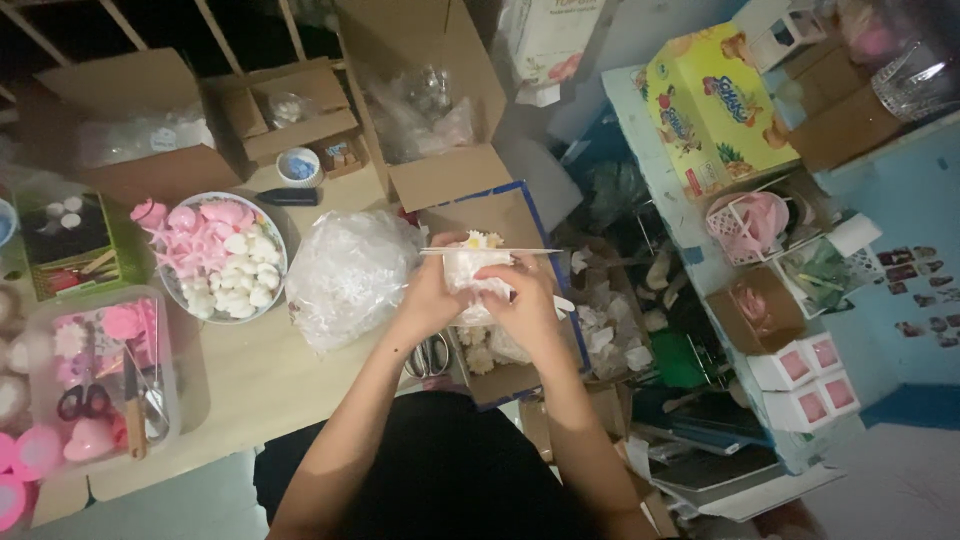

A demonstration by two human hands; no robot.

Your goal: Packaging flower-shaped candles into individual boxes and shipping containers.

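Two hands [480, 295] work over a cluttered wooden table [260, 380].

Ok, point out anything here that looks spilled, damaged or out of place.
Nothing looks spilled or damaged. Both hands, left and right, hold a small white wrapped piece; the bowl of pink and white shapes sits upright.

Single head-worn view, looking steeply down from above the person's own forearms. Close range: both hands sit mid-frame over a wooden table [250, 380] at left. Frame tilts; cardboard boxes [300, 110] along the top edge, floor clutter and a blue shelf [900, 200] right.
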